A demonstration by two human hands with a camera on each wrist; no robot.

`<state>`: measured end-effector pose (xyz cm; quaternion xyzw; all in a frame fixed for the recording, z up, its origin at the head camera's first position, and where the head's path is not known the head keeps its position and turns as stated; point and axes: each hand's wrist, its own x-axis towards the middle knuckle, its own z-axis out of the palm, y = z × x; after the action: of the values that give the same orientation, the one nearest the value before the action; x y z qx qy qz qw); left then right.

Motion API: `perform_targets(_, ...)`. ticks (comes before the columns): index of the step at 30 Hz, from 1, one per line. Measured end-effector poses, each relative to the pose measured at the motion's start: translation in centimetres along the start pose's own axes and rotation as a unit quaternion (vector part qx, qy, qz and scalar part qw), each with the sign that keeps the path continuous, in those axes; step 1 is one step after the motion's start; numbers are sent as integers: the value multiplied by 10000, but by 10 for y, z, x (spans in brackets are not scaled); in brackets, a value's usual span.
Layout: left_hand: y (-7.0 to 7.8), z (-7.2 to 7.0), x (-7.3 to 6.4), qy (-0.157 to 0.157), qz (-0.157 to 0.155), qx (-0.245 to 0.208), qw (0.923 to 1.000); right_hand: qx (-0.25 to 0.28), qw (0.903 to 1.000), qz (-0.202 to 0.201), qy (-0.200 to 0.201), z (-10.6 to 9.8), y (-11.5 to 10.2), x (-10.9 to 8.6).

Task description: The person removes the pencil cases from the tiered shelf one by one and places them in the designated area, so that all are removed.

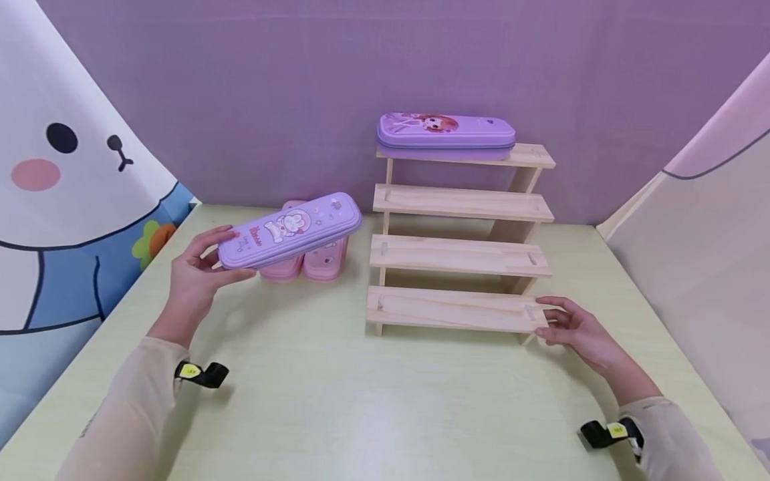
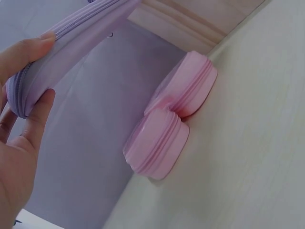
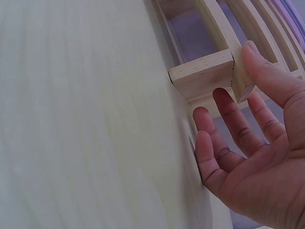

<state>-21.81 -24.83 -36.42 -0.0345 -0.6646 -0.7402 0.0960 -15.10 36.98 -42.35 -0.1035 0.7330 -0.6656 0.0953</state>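
Lifted above the table, a purple pencil case [image 1: 289,230] with a rabbit picture is tilted, its right end higher. My left hand [image 1: 195,267] pinches its left end between thumb and fingers. In the left wrist view, the case's zipper [image 2: 71,26] runs along the side by my fingers. Two pink pencil cases [image 2: 157,145] lie side by side below it, partly hidden in the head view. My right hand [image 1: 577,334] holds the right end of the lowest step of a wooden stepped rack [image 1: 457,308], thumb at the front corner and fingers at the far side.
Another purple pencil case [image 1: 445,137], with a girl's picture, lies on the rack's top step. The three lower steps are bare wood. Behind the table [image 1: 373,401] hangs a purple cloth [image 1: 271,100], with a cartoon print [image 1: 78,220] on the left side.
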Motion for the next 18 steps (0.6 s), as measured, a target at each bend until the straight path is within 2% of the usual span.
perform_targets(7, -1, -7, 0, 156, -95, 346, 9992, 20, 10000, -18, 0, 1, -1, 0)
perform_targets(14, -4, -17, 2, 486, -378, 741, 9953, 34, 10000, -48, -13, 1, -1, 0)
perform_targets(18, -8, -22, 3, 636, -524, 705, 9941, 40, 10000, -40, -13, 0, 0, 0)
